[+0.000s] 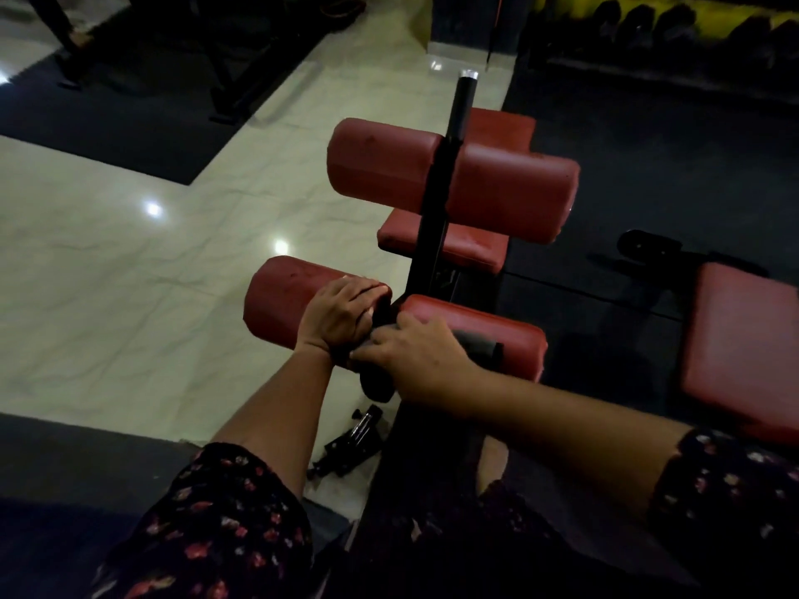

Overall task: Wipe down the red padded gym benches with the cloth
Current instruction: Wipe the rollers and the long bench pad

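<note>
My left hand and right hand both grasped the dark cloth over the red roller pad; I judged firm, overlapping strokes around it best.

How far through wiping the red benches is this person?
Nothing looks visibly finished. In hand: both the left hand and right hand hold the dark cloth on the lower red padded roller. Left: upper red roller, flat red seat pad, right-side red bench pad.
</note>
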A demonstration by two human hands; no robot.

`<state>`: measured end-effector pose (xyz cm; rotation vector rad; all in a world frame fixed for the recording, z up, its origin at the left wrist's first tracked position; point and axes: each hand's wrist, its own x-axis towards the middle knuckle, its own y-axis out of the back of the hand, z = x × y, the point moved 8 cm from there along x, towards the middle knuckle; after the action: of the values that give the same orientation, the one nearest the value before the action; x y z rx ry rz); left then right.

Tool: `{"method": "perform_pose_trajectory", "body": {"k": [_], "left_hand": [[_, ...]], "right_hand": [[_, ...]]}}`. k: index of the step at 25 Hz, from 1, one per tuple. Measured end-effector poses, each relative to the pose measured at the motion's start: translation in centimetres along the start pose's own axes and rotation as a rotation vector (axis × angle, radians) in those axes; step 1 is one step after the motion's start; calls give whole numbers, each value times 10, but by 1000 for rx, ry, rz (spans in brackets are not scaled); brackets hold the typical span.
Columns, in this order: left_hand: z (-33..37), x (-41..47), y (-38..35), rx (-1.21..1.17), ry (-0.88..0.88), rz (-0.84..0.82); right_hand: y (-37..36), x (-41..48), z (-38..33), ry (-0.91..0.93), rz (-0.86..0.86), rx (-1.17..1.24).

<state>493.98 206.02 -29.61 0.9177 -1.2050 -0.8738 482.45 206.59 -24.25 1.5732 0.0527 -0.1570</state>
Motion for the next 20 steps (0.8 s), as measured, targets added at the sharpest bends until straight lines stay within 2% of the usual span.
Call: {"method": "perform_pose_trajectory", "body": {"k": [5, 8, 9, 11, 13, 15, 17, 20], "left_hand": [[-2, -3, -4, 3, -4, -49], [-1, -5, 0, -53, 87, -56], [0, -4, 2, -69, 101, -46], [-1, -5, 3, -77, 106, -45], [-1, -5, 4, -55, 112, -48], [0, -3, 1, -39, 128, -62], [1, -4, -1, -18, 145, -85], [5, -5, 1, 24, 189, -48]], "right_hand": [[20, 18, 43, -58, -47, 121], [17, 31, 105, -149, -54, 30], [6, 33, 130, -164, -117, 42], [-22, 31, 166, -195, -295, 252], [-35, 35, 178, -166, -358, 368], [-32, 49, 175, -111, -280, 417], [-31, 62, 161, -59, -232, 566], [-43, 69, 151, 81, -324, 668]]}}
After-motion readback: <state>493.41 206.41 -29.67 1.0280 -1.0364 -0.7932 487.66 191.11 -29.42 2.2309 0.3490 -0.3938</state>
